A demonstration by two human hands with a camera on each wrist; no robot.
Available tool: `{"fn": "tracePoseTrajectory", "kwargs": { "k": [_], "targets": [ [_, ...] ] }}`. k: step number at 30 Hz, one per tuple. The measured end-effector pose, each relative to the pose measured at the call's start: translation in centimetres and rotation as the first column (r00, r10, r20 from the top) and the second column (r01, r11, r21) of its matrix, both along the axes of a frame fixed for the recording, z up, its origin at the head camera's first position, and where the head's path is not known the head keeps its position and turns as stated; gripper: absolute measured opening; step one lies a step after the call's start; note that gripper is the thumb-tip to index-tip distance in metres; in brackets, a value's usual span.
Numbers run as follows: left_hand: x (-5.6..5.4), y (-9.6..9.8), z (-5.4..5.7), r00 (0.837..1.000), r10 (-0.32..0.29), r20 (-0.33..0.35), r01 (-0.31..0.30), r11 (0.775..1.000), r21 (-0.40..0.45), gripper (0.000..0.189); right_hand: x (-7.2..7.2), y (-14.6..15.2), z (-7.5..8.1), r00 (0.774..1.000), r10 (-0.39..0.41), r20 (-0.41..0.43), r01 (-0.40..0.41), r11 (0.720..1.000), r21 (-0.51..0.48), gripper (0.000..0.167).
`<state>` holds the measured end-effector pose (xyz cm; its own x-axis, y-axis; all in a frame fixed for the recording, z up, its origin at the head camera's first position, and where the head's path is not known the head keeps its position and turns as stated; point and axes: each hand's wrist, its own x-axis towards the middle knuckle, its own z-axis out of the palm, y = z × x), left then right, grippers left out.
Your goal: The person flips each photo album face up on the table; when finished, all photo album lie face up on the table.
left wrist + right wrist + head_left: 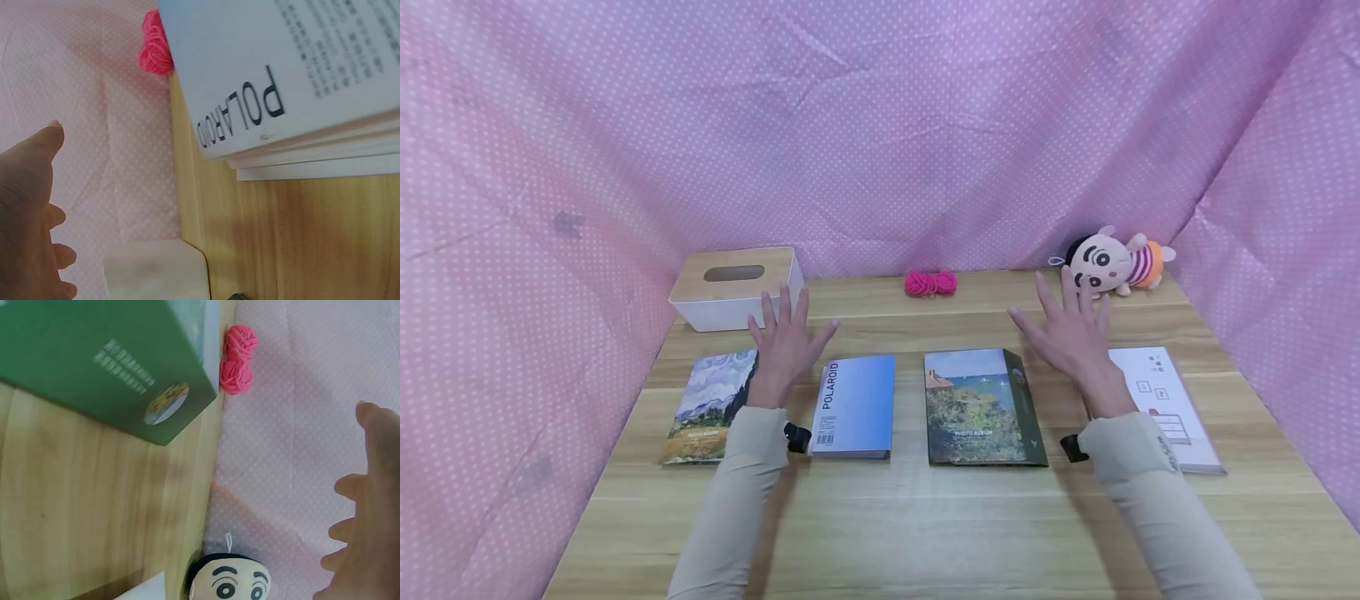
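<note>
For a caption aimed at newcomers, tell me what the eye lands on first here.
Probably the pink dotted cloth, hung behind and on both sides of the table. Next come the left hand and right hand, fingers spread, above the table near four books. At the back, bright pink yarn stands out between the tissue box on the left and the doll on the right.

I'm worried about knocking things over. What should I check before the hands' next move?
1. Left hand empty: ok, fingers spread.
2. Right hand empty: ok, fingers spread.
3. Gap between blue POLAROID album and green-spined album: ok, they lie apart.
4. Leftmost album fully visible from the head camera: not ok, the left hand and sleeve cover its right edge.
5. Pink yarn clear of both hands: ok.
6. Albums' contents: cannot tell.
</note>
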<state>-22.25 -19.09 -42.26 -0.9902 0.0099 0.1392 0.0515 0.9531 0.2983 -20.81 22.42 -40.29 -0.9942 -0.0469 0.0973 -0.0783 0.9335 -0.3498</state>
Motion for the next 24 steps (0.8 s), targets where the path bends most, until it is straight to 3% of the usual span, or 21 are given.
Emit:
{"fn": "tracePoseTrajectory", "kwargs": {
  "k": [6,14,20,24],
  "targets": [
    [-0.4,-1.0,0.7,0.997,-0.038,-0.062,0.042,0.997,0.063,0.082,-0.7,-1.3,0.7,0.994,0.033,-0.107,-0.038,0.998,-0.046,0.082],
    [-0.4,-2.8,1.6,0.978,-0.088,-0.189,0.129,0.967,0.22,0.068,-1.9,-4.1,1.0,0.957,0.089,-0.276,-0.13,0.983,-0.132,0.077],
    [0.9,-4.7,2.3,0.991,-0.058,-0.123,0.097,0.935,0.34,0.068,-2.3,-7.0,0.5,0.939,0.117,-0.323,-0.185,0.964,-0.189,0.075],
    [2.0,-6.7,1.9,0.996,-0.037,-0.077,0.063,0.924,0.376,0.069,-2.3,-9.5,0.0,0.936,0.154,-0.316,-0.23,0.949,-0.217,0.074]
  ]
}}
